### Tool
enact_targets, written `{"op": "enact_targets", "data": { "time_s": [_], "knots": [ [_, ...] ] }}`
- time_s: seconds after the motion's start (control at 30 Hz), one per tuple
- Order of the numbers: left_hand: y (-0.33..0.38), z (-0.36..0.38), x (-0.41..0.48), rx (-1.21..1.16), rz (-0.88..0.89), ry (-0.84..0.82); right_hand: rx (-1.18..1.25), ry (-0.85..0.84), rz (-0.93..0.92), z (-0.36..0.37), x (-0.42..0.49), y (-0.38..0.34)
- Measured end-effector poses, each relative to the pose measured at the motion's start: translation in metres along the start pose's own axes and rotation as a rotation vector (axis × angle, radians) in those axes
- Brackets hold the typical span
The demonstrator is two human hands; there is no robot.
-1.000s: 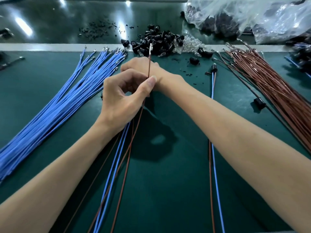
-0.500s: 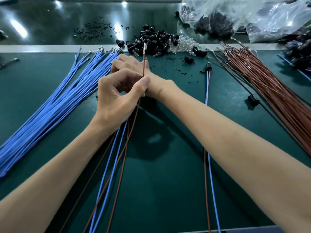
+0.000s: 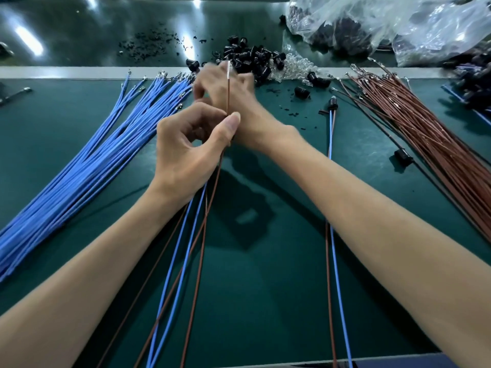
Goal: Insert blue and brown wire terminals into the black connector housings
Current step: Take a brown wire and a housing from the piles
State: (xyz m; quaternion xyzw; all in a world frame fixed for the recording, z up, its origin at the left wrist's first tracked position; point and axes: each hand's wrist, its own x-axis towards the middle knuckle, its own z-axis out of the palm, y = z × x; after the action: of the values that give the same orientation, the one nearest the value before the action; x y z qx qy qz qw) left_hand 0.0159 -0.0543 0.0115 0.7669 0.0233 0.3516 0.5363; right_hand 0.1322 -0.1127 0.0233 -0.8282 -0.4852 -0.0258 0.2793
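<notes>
My left hand [image 3: 186,155] pinches a brown wire [image 3: 228,96] between thumb and forefinger, holding it upright with its metal terminal at the top. Several blue and brown wires [image 3: 183,251] trail down from that hand toward me. My right hand [image 3: 239,104] reaches across behind it to the terminal ends of the blue wire bundle [image 3: 93,166]. Its fingers are blurred and seen from the back, so their grip is unclear. A pile of black connector housings [image 3: 247,59] lies just beyond both hands. The brown wire bundle [image 3: 425,134] fans out at the right.
A blue-and-brown wire pair in a black housing [image 3: 332,102] lies right of centre on the green mat [image 3: 265,288]. A loose housing [image 3: 402,156] sits beside the brown bundle. Clear plastic bags [image 3: 372,22] of parts are at the back right, near small clear pieces [image 3: 295,66].
Both hands have shifted slightly away from me and left. The right hand's fingers now move at the blue wire ends, blurred. The left hand keeps its pinch on the brown wire.
</notes>
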Motion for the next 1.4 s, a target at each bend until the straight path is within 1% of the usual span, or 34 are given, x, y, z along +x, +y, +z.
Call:
{"op": "enact_targets", "data": {
  "time_s": [0.03, 0.07, 0.13, 0.2, 0.3, 0.37, 0.43, 0.5, 0.57, 0.63, 0.7, 0.77, 0.83, 0.87, 0.9, 0.93, 0.97, 1.0, 1.03, 1.07, 1.1, 1.17, 1.2, 1.3, 1.4],
  "knots": [
    [-0.001, -0.001, 0.000, 0.005, -0.003, 0.004, -0.053, 0.057, -0.016, -0.007, 0.000, 0.002],
    [-0.001, -0.001, 0.001, 0.014, 0.003, 0.003, -0.029, 0.130, -0.018, -0.014, -0.002, 0.008],
    [-0.003, -0.002, 0.001, 0.069, 0.035, -0.016, -0.035, 0.193, -0.019, -0.034, -0.016, 0.023],
    [-0.004, -0.001, 0.002, 0.140, 0.053, -0.039, -0.094, 0.251, -0.020, -0.051, -0.035, 0.038],
    [-0.008, 0.000, 0.003, 0.238, -0.020, -0.094, -0.114, 0.406, -0.027, -0.063, -0.066, 0.045],
    [-0.009, 0.002, 0.002, 0.303, -0.060, -0.113, -0.083, 0.552, 0.033, -0.064, -0.081, 0.051],
    [-0.009, 0.003, 0.002, 0.353, -0.054, -0.105, -0.059, 0.712, 0.160, -0.068, -0.090, 0.060],
    [-0.008, 0.005, 0.002, 0.375, -0.035, -0.106, -0.059, 0.805, 0.274, -0.076, -0.094, 0.068],
    [-0.006, 0.005, 0.002, 0.357, -0.021, -0.107, -0.107, 0.874, 0.292, -0.081, -0.094, 0.070],
    [-0.004, 0.004, 0.002, 0.328, -0.031, -0.091, -0.109, 0.928, 0.234, -0.077, -0.094, 0.063],
    [-0.003, 0.004, 0.002, 0.298, -0.069, -0.062, -0.087, 0.932, 0.129, -0.069, -0.093, 0.051],
    [-0.003, 0.003, 0.003, 0.287, -0.111, -0.044, -0.164, 0.926, -0.011, -0.061, -0.093, 0.039],
    [-0.004, 0.004, 0.002, 0.285, -0.122, -0.042, -0.217, 0.861, -0.182, -0.056, -0.092, 0.032],
    [-0.004, 0.004, 0.002, 0.280, -0.121, -0.043, -0.184, 0.780, -0.232, -0.053, -0.093, 0.029],
    [-0.004, 0.005, 0.001, 0.269, -0.118, -0.048, -0.122, 0.662, -0.229, -0.049, -0.094, 0.026],
    [-0.003, 0.005, 0.000, 0.254, -0.107, -0.057, -0.060, 0.516, -0.173, -0.045, -0.095, 0.023],
    [-0.002, 0.005, 0.000, 0.236, -0.088, -0.072, -0.019, 0.368, -0.079, -0.041, -0.095, 0.020],
    [0.000, 0.005, 0.000, 0.216, -0.063, -0.100, 0.012, 0.252, 0.008, -0.037, -0.095, 0.018],
    [0.001, 0.006, -0.001, 0.199, -0.031, -0.139, 0.091, 0.188, 0.068, -0.033, -0.095, 0.017],
    [0.001, 0.006, -0.001, 0.189, 0.002, -0.183, 0.236, 0.169, 0.126, -0.031, -0.094, 0.015],
    [0.001, 0.007, -0.002, 0.187, 0.031, -0.226, 0.432, 0.170, 0.184, -0.032, -0.092, 0.012],
    [0.001, 0.007, -0.004, 0.199, 0.060, -0.288, 0.762, 0.202, 0.226, -0.036, -0.090, 0.010],
    [0.001, 0.007, -0.004, 0.201, 0.059, -0.307, 0.836, 0.218, 0.225, -0.037, -0.090, 0.010],
    [0.001, 0.007, -0.004, 0.196, 0.050, -0.322, 0.936, 0.290, 0.259, -0.037, -0.089, 0.011],
    [0.000, 0.007, -0.003, 0.159, 0.011, -0.308, 1.053, 0.446, 0.349, -0.042, -0.085, 0.013]
  ]
}}
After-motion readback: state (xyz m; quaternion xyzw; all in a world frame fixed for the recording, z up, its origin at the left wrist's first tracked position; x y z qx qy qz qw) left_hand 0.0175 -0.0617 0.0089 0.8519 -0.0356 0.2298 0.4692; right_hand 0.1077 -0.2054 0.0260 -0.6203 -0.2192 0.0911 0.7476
